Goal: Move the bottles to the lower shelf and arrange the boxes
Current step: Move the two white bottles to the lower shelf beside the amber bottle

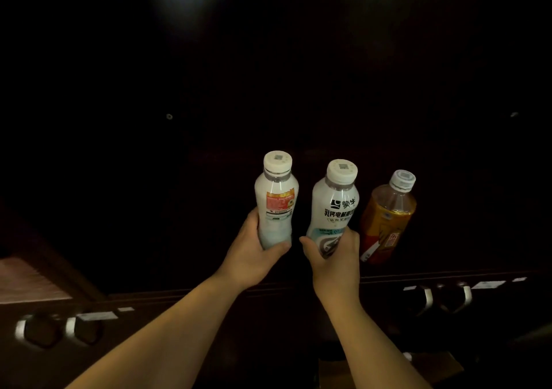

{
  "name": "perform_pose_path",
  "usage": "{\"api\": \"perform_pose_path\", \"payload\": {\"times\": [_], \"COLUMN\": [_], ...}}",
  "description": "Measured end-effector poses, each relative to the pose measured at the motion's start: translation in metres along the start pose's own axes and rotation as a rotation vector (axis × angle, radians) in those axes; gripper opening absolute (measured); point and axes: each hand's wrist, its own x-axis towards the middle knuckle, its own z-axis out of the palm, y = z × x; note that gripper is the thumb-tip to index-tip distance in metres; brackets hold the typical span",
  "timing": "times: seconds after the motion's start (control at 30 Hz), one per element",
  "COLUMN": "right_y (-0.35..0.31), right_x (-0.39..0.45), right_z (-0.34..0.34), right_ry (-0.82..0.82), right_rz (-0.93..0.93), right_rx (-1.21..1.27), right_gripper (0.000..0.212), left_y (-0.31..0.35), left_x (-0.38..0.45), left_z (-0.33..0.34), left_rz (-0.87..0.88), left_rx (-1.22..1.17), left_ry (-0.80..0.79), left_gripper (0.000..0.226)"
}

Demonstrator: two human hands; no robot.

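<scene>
My left hand point(254, 251) grips the lower part of a white bottle point(276, 197) with a white cap and an orange label patch. My right hand point(334, 260) grips the base of a second white bottle point(333, 206) with black lettering and a white cap. Both bottles are upright inside a dark shelf compartment. An amber tea bottle point(386, 218) with a clear cap and a red-and-yellow label stands just right of my right hand, not touched. No boxes are visible in the dark.
The cabinet interior is very dark; a shelf front edge point(418, 278) runs below the bottles. Metal handles sit on the lower cabinet fronts at left point(68, 327) and right point(466, 296). A wooden surface point(27, 281) shows at far left.
</scene>
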Motion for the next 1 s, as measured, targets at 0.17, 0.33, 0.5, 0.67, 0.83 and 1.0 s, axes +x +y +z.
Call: {"api": "perform_pose_path", "payload": {"times": [0.17, 0.33, 0.5, 0.67, 0.83, 1.0], "right_y": [0.0017, 0.0020, 0.0022, 0.0029, 0.0038, 0.0038], "right_x": [0.0000, 0.0011, 0.0017, 0.0018, 0.0022, 0.0016], "right_z": [-0.0004, -0.0007, -0.0007, -0.0003, -0.0001, -0.0001], "right_ry": [-0.002, -0.003, -0.009, -0.006, -0.004, -0.005], "right_rz": [0.002, 0.003, 0.005, -0.002, -0.009, -0.019], "right_rx": [0.004, -0.001, -0.001, -0.014, -0.021, -0.017], "right_gripper": [0.058, 0.060, 0.058, 0.060, 0.057, 0.053], "left_y": [0.0028, -0.0031, -0.0010, -0.0046, -0.0042, 0.0008], "left_x": [0.0002, -0.0015, 0.0004, -0.0014, 0.0011, 0.0005], "left_z": [0.0046, 0.0009, 0.0044, -0.0021, -0.0003, 0.0000], "left_rz": [0.036, 0.044, 0.029, 0.005, 0.007, 0.031], "left_rx": [-0.023, 0.045, 0.048, -0.021, 0.035, 0.056], "left_ry": [0.053, 0.016, 0.088, -0.028, 0.054, 0.039], "left_gripper": [0.088, 0.078, 0.095, 0.091, 0.082, 0.083]}}
